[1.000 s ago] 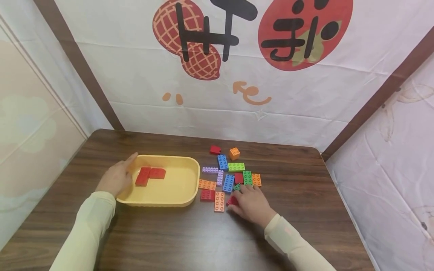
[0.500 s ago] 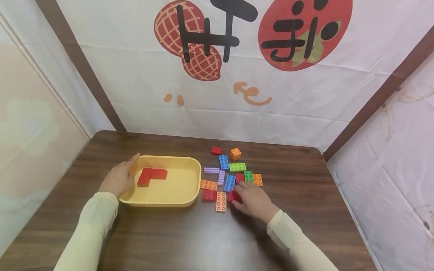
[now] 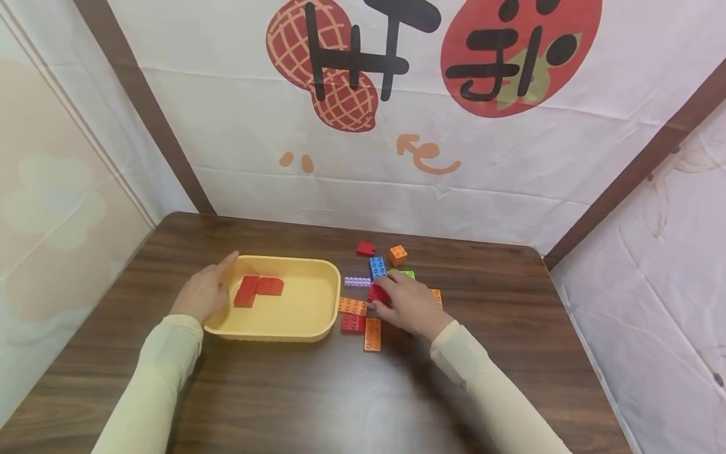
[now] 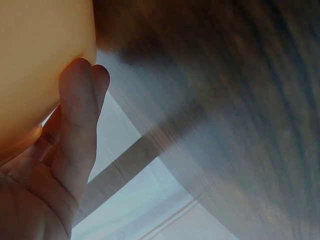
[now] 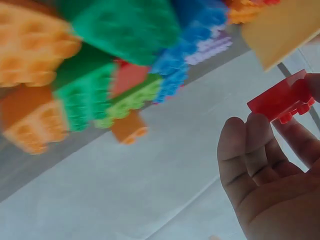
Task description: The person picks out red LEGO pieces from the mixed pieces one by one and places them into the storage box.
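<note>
My left hand [image 3: 198,294] holds the left end of a yellow tray [image 3: 283,337], with fingers against its outer wall [image 4: 40,60] in the left wrist view. Two red toy bricks lie inside, one slanted [image 3: 246,292] and one crosswise [image 3: 270,286]. Over the loose bricks, my right hand [image 3: 414,306] pinches a red toy brick [image 3: 379,293] between thumb and fingers. In the right wrist view that brick [image 5: 275,101] is raised, its studs facing the palm side. The hand covers part of the pile in the head view.
Right of the tray lie more bricks: orange [image 3: 353,306], red [image 3: 353,323], purple [image 3: 357,282] and blue [image 3: 377,266]. An orange cube [image 3: 397,255] and a red brick [image 3: 365,248] sit farthest back. A white printed cloth [image 3: 340,202] hangs behind the table.
My right hand has taken hold of the red brick at the pile's near side and moved it up and left over the other bricks. The left hand stays at the tray.
</note>
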Tool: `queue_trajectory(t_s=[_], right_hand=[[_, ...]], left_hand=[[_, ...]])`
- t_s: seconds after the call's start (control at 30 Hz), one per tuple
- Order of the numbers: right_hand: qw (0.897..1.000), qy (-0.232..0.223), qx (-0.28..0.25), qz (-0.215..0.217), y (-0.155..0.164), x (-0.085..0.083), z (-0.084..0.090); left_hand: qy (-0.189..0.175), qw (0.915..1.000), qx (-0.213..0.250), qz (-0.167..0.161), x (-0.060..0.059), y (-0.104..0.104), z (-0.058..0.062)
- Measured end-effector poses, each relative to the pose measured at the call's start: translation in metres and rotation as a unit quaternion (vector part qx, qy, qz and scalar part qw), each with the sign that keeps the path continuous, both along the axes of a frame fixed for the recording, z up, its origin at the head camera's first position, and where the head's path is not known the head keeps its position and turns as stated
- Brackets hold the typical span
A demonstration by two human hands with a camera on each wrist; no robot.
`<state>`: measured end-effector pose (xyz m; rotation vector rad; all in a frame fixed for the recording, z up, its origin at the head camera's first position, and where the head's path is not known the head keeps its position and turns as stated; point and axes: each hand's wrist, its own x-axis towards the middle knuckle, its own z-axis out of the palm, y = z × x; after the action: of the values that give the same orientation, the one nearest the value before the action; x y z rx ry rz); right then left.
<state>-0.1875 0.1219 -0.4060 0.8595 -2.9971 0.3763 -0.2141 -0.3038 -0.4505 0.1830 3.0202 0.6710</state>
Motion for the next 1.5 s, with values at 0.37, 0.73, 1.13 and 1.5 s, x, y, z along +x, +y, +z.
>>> queue_trajectory(t_s=[0.37, 0.73, 1.13, 1.5], right_hand=[[0.998, 0.005, -0.003, 0.065, -0.060, -0.022, 0.014], [0.995, -0.012, 0.032, 0.097, -0.117, -0.037, 0.025], [0.986, -0.020, 0.054, 0.153, -0.166, -0.044, 0.016], [0.979, 0.004, 0.090, 0.184, -0.207, -0.054, 0.008]], left_hand=[[-0.003, 0.9999, 0.006, 0.009, 0.001, 0.002, -0.001], [0.019, 0.9998, 0.007, 0.007, -0.003, 0.003, 0.001], [0.012, 0.9999, 0.004, 0.011, 0.002, 0.008, -0.004], [0.025, 0.9996, 0.002, 0.014, 0.004, 0.000, 0.001]])
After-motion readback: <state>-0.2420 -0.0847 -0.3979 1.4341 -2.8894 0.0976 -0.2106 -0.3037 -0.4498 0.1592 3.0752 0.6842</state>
